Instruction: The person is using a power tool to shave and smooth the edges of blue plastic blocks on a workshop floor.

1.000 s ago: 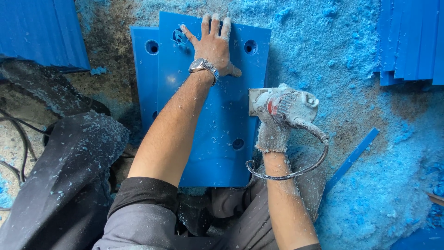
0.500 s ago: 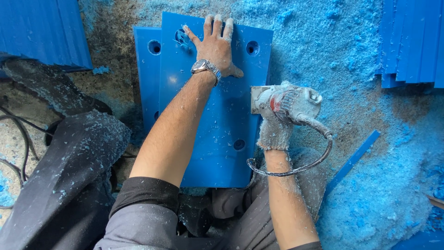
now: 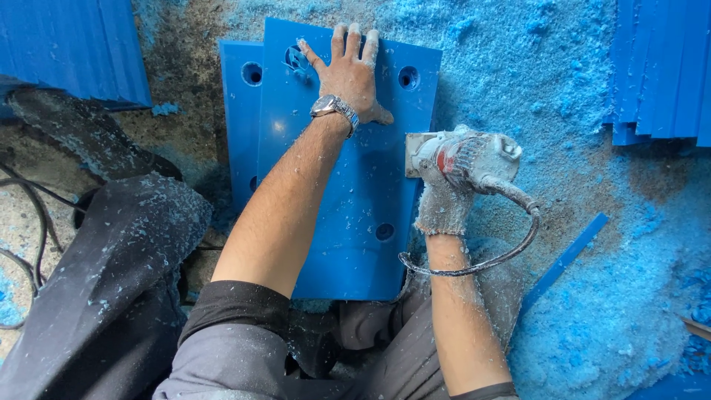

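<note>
A blue plastic plate (image 3: 355, 192) with round holes lies on the floor on top of a second blue plate (image 3: 238, 126). My left hand (image 3: 352, 70), with a wristwatch, presses flat on the top plate's far end, fingers spread. My right hand (image 3: 448, 189), in a dusty knit glove, grips a small grey power tool (image 3: 466, 155) held against the plate's right edge. The tool's cable (image 3: 489, 259) loops back under my wrist.
Blue shavings (image 3: 533, 81) cover the floor to the right. Stacked blue panels (image 3: 659, 67) lie at the upper right, another blue sheet (image 3: 74, 52) at the upper left. A thin blue strip (image 3: 566, 255) lies right of my arm. My dusty dark trouser leg (image 3: 104, 296) and black cables (image 3: 29, 215) are at left.
The power tool in my right hand has moved a little farther along the plate's right edge. My left hand stays pressed on the plate.
</note>
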